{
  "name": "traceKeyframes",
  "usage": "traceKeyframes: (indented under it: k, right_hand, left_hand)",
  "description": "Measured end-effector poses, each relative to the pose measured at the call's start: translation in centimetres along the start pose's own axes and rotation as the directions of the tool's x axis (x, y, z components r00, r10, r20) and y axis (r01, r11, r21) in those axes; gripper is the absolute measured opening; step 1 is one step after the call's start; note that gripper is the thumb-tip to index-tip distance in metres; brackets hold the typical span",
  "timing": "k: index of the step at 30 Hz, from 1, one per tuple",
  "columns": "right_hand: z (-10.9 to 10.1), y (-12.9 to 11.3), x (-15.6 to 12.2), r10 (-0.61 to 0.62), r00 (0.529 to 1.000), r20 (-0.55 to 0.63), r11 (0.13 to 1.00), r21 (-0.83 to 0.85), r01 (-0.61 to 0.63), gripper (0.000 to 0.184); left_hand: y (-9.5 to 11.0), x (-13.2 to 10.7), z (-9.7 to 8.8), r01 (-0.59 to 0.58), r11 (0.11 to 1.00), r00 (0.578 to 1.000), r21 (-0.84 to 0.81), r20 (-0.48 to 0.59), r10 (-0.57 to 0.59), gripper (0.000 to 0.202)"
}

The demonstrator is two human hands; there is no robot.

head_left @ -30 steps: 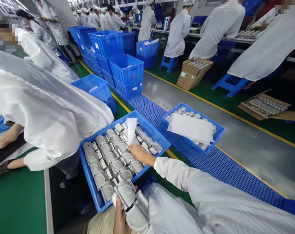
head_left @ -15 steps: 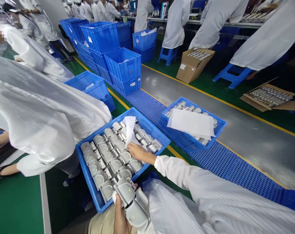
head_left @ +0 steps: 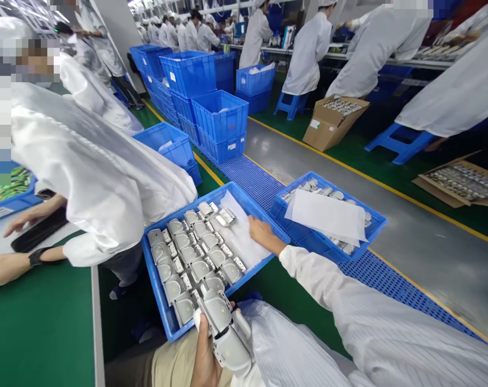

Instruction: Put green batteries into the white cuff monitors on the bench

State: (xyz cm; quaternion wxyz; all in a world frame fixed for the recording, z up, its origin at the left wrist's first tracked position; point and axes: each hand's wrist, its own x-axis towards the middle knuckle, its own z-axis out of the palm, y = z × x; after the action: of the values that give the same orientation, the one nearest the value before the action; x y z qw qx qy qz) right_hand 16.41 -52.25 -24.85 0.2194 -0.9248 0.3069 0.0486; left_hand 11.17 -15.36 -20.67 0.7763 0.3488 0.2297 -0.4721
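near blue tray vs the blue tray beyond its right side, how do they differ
In the near tray, a white sheet lies along the right side, leaving rows of gray parts uncovered; in the far tray, another sheet lies across the parts. The person's right hand is over the near tray; no hand is at the far tray. Both are blue and hold gray parts and a white sheet.

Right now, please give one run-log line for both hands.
left hand: holding grey parts | right hand: at white sheet, contact unclear | blue tray: sheet, more parts
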Motion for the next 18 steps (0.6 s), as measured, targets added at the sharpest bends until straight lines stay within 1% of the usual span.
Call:
traceKeyframes:
  k: [2, 3, 5, 8, 11, 13, 14, 16, 18]
  right_hand:
    - [-0.8, 1.5, 0.4, 0.07, 0.996, -0.054, 0.995, -0.064, -0.073, 0.043]
    - [-1.1, 1.9, 0.6, 0.076, 0.994, -0.078, 0.993, -0.086, -0.082, 0.044]
    - [-1.3, 1.9, 1.3, 0.044, 0.994, -0.104, 0.993, -0.102, -0.055, 0.041]
    - [-0.7, 0.1, 3.6, -0.044, 0.995, -0.091, 0.997, -0.062, 0.038, 0.036]
    - [0.6, -2.2, 7.1, -0.088, 0.996, -0.015, 0.996, 0.022, 0.089, 0.049]
    - [1.6, -3.4, 9.1, -0.09, 0.995, 0.048, 0.994, 0.073, 0.087, 0.054]
    - [2.1, -3.8, 9.8, -0.09, 0.993, 0.075, 0.992, 0.094, 0.083, 0.053]
    - [2.8, -4.1, 10.6, -0.081, 0.991, 0.11, 0.99, 0.12, 0.068, 0.047]
    - [3.2, -4.1, 10.7, -0.05, 0.993, 0.103, 0.992, 0.122, 0.037, 0.045]
  left_hand:
    - [0.0, -0.1, 0.0, 0.017, 1.0, 1.0, -0.003, 0.01, -0.017, 0.066]
    - [0.0, -0.1, 0.0, 0.022, 1.0, 1.0, -0.001, 0.012, -0.022, 0.07]
    - [-0.1, -0.1, 0.0, 0.024, 1.0, 0.999, 0.013, 0.024, -0.024, 0.076]
    - [-0.4, -0.3, -0.1, 0.016, 0.999, 0.997, 0.05, 0.079, -0.02, 0.08]
    - [-0.4, -0.6, 0.1, -0.023, 0.997, 0.996, 0.072, 0.09, 0.016, 0.079]
    - [-0.4, -0.9, 0.5, -0.051, 0.996, 0.996, 0.074, 0.079, 0.045, 0.08]
    - [-0.3, -1.0, 0.7, -0.062, 0.995, 0.995, 0.075, 0.078, 0.056, 0.081]
    - [-0.1, -1.3, 1.0, -0.077, 0.993, 0.994, 0.085, 0.09, 0.069, 0.083]
    - [0.1, -1.5, 1.1, -0.097, 0.991, 0.992, 0.095, 0.093, 0.088, 0.081]
